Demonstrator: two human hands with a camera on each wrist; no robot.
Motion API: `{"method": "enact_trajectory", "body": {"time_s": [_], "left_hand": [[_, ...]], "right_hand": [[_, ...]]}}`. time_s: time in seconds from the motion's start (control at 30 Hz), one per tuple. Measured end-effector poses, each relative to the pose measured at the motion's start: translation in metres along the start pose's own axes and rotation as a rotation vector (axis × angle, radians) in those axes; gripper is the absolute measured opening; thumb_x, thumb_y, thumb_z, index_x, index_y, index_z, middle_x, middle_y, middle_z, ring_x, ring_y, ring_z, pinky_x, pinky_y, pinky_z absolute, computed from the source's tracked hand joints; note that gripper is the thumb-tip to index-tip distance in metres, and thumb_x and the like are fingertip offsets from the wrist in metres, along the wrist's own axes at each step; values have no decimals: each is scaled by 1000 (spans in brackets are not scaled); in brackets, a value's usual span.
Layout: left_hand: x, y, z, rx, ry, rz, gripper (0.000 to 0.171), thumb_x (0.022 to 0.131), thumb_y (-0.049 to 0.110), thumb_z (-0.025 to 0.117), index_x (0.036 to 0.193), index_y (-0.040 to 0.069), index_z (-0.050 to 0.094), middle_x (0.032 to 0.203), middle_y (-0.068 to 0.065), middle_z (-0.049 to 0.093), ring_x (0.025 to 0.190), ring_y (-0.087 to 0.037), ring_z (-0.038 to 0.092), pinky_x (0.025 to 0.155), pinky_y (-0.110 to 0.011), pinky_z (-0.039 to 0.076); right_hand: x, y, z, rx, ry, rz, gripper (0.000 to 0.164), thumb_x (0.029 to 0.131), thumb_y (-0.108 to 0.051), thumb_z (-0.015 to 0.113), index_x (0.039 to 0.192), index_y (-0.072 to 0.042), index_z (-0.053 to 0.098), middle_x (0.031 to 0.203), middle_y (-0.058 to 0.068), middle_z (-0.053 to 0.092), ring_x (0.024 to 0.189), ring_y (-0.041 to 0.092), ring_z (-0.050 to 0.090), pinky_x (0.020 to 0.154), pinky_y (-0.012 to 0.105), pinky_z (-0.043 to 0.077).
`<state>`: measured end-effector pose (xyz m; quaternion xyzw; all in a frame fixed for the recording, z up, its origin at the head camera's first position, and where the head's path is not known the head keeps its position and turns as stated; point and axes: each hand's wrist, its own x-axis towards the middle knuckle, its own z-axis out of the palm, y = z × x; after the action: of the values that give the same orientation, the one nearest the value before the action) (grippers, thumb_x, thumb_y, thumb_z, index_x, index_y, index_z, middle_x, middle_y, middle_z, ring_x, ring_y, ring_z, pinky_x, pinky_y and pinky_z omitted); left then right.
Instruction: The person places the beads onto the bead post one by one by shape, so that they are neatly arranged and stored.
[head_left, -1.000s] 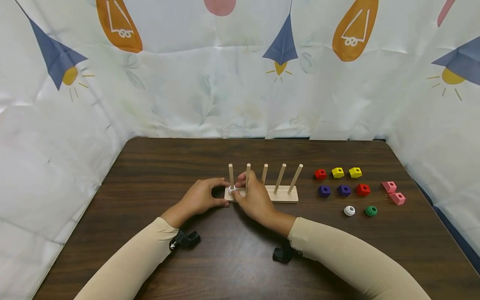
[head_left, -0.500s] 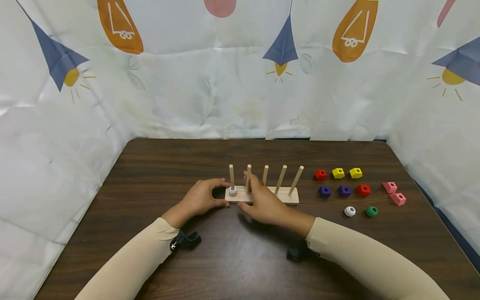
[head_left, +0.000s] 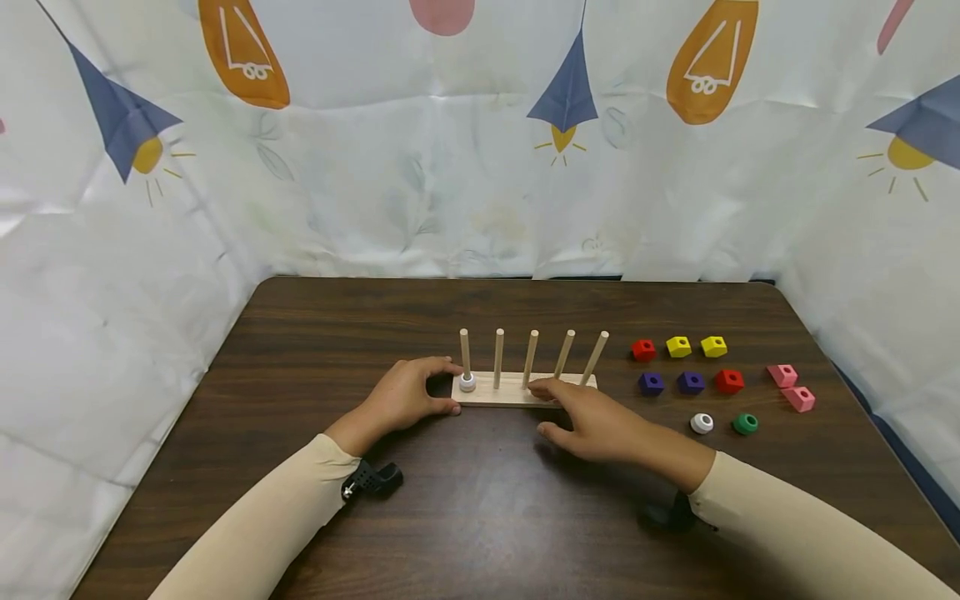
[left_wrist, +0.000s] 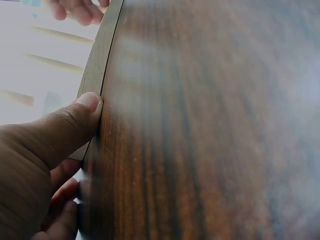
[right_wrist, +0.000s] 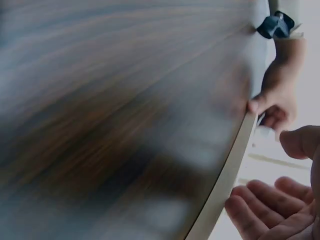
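Observation:
A pale wooden peg board [head_left: 513,388] with several upright pegs lies on the table. Round its leftmost peg, down at the base, sits a white bead [head_left: 467,383]. My left hand [head_left: 401,396] grips the board's left end, its thumb [left_wrist: 70,122] on the front edge in the left wrist view; the other fingers are partly hidden. Over the right part of the board, my right hand [head_left: 600,423] has its thumb and fingers spread apart with nothing between them. In the right wrist view, its fingers [right_wrist: 265,202] are loosely bent beside the board's edge; whether they touch is unclear.
Right of the board lie red [head_left: 729,382], yellow [head_left: 678,347], purple [head_left: 651,383] and pink [head_left: 801,399] blocks with holes. Nearer me are a white bead [head_left: 702,423] and a green bead [head_left: 746,424]. A patterned white curtain [head_left: 450,192] hangs behind the table.
My right hand has come away from the white bead on the leftmost peg and moved right along the board, its fingers spreading. The left hand keeps its grip on the board's end.

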<state>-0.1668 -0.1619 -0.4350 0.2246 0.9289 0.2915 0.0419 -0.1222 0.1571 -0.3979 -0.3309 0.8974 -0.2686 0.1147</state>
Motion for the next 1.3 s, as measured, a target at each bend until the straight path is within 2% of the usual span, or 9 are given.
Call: {"method": "enact_trajectory", "body": {"time_s": [0.17, 0.37, 0.53, 0.73, 1.0, 1.2, 1.3], "left_hand": [[1, 0, 0, -1, 0, -1, 55, 77, 33, 93, 127, 21, 74, 138, -12, 64, 129, -31, 58, 108, -48, 44], [0, -1, 0, 8, -3, -8, 54, 78, 34, 92, 127, 20, 73, 137, -12, 64, 129, -31, 58, 108, -48, 44], [0, -1, 0, 0, -13, -31, 55, 78, 34, 92, 128, 20, 73, 139, -11, 63, 131, -31, 56, 108, -49, 43], [0, -1, 1, -1, -9, -30, 55, 78, 35, 92, 128, 21, 73, 140, -11, 63, 131, -30, 56, 109, -48, 43], [0, 0, 1, -4, 0, -28, 55, 77, 34, 92, 126, 20, 74, 139, -11, 63, 130, -31, 57, 108, -48, 44], [0, 0, 1, -1, -2, -36, 55, 76, 35, 93, 126, 21, 74, 139, -11, 63, 130, -30, 57, 108, -48, 44], [0, 0, 1, -3, -3, -41, 55, 76, 35, 93, 126, 21, 74, 139, -11, 63, 130, -30, 57, 108, -48, 44]], "right_hand": [[-26, 20, -13, -48, 21, -23, 44, 100, -24, 69, 139, -7, 57, 132, 6, 66, 119, 24, 64, 98, 47, 52], [-56, 40, -32, -109, 116, 6, 35, 97, -22, 73, 129, -9, 67, 123, -1, 70, 112, 22, 66, 92, 47, 55], [-79, 55, -51, -153, 191, 73, 39, 92, -21, 79, 128, -9, 68, 121, 2, 70, 112, 27, 67, 91, 52, 54], [-105, 72, -67, -158, 232, 183, 42, 90, -22, 81, 128, -8, 68, 121, 7, 70, 107, 31, 67, 87, 55, 55], [-124, 89, -72, -148, 228, 260, 49, 89, -31, 83, 128, -7, 67, 123, 14, 70, 109, 38, 67, 86, 60, 53], [-129, 98, -71, -138, 170, 304, 51, 83, -25, 87, 127, -7, 68, 120, 16, 70, 94, 30, 72, 74, 49, 60], [-131, 101, -68, -156, 157, 300, 50, 82, -25, 88, 124, -7, 69, 116, 11, 71, 93, 26, 71, 72, 44, 59]]}}
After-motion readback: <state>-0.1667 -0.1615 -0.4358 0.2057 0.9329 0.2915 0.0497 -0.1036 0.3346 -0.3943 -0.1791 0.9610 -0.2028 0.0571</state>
